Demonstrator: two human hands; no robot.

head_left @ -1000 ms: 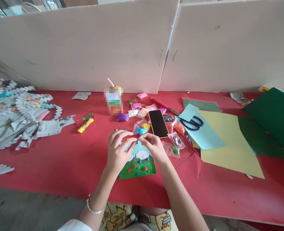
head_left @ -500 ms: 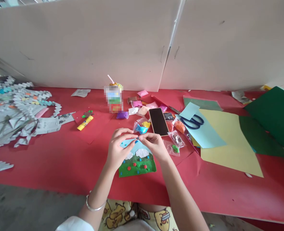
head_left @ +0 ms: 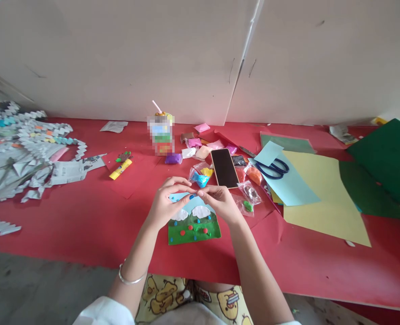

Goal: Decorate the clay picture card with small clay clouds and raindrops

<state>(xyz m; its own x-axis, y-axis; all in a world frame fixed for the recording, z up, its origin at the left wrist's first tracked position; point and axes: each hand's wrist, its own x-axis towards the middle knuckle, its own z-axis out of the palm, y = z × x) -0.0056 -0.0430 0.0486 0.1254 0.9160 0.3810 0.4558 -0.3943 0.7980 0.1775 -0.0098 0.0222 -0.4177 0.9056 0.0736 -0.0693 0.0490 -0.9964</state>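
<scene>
My left hand (head_left: 168, 203) and my right hand (head_left: 222, 202) meet fingertip to fingertip just above a small clay picture (head_left: 193, 222). Between the fingertips sits a tiny piece of blue clay (head_left: 192, 197), pinched from both sides. The picture lies flat on the red table (head_left: 85, 221); it has a green base with red and blue dots, white clouds and a light blue sky. An open bag of blue clay (head_left: 200, 178) lies just beyond my fingers, beside a dark phone (head_left: 224, 167).
Several small clay bags (head_left: 200, 149) lie around a drink carton (head_left: 161, 135). Blue scissors (head_left: 272, 168) rest on light blue, yellow and green paper sheets (head_left: 318, 194) at right. Folded paper strips (head_left: 20, 149) pile at left. A yellow glue stick (head_left: 120, 169) lies left of centre. White boards (head_left: 186, 58) wall the back.
My hands have stayed together over the picture, working the blue bit between the fingertips. The view has shifted slightly, with the table sliding up in the frame.
</scene>
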